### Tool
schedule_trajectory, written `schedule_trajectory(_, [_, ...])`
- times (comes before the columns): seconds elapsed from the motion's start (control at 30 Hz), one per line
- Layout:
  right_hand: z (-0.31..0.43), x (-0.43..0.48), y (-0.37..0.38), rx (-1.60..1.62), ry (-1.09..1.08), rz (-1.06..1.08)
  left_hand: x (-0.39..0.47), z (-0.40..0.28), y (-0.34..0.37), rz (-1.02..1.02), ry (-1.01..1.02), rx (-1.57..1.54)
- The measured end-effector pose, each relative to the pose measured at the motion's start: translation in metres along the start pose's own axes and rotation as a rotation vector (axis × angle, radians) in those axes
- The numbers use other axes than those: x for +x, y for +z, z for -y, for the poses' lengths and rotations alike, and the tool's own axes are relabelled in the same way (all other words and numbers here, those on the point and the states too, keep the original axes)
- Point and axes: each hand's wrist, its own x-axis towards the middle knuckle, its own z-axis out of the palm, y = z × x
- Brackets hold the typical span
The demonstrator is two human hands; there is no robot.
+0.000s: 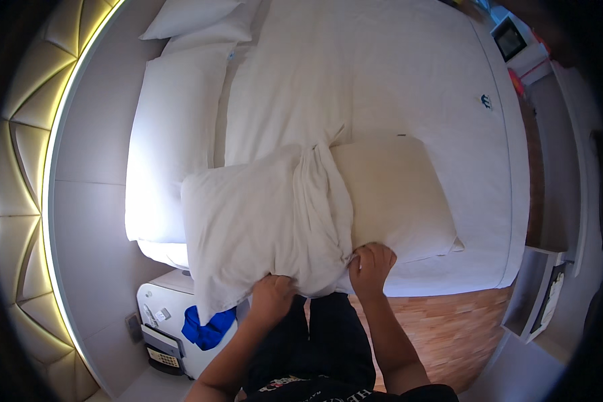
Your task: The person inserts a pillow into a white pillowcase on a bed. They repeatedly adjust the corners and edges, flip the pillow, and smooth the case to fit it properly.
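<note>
A cream pillow [394, 196] lies across the near side of the bed, its right half bare. Its left part sits inside a white pillowcase [241, 211], whose open end is bunched in folds around the pillow's middle. My left hand [274, 296] grips the case along its near edge, fingers curled into the cloth. At the bunched opening, my right hand [372, 264] is closed on the case's hem, with its knuckles against the bare pillow. The case's near left corner hangs over the bed's edge.
White pillows [181, 140] line the headboard side of the bed [422, 75]. A white nightstand [211, 359] at the lower left holds a telephone [163, 358] and a blue cloth [208, 326]. Wooden floor [437, 326] shows at the right. An open drawer-like box [532, 296] juts out beyond it.
</note>
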Motion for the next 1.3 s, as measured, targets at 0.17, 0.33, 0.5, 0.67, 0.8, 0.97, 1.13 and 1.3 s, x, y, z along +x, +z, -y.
schedule_trajectory(0.17, [-0.002,-0.063,-0.005,-0.079,0.076,0.059,0.043,-0.051,-0.015,-0.213,-0.058,-0.164])
schedule_trajectory(0.33, [0.009,-0.091,-0.017,0.094,0.156,0.133,0.114,-0.049,-0.001,-0.302,-0.187,-0.091])
schedule_trajectory(0.5, [0.054,-0.084,-0.015,0.211,0.297,0.232,0.151,-0.057,0.007,-0.15,-0.296,-0.112])
schedule_trajectory(0.67, [0.05,-0.088,0.001,0.113,0.347,0.15,0.168,-0.088,-0.006,-0.006,-0.311,-0.178])
schedule_trajectory(0.8, [0.033,-0.086,-0.013,0.064,0.441,0.072,0.175,-0.122,0.009,-0.096,-0.054,-0.253])
schedule_trajectory(0.97, [-0.022,-0.098,-0.028,0.082,0.577,-0.07,0.199,-0.166,0.068,-0.017,0.062,-0.106])
schedule_trajectory(1.13, [-0.087,-0.112,-0.038,-0.027,0.918,-0.138,0.218,-0.201,0.125,0.066,0.09,0.003])
schedule_trajectory(1.3, [-0.111,-0.124,-0.019,0.149,0.874,-0.132,0.214,-0.192,0.144,0.105,0.138,0.066])
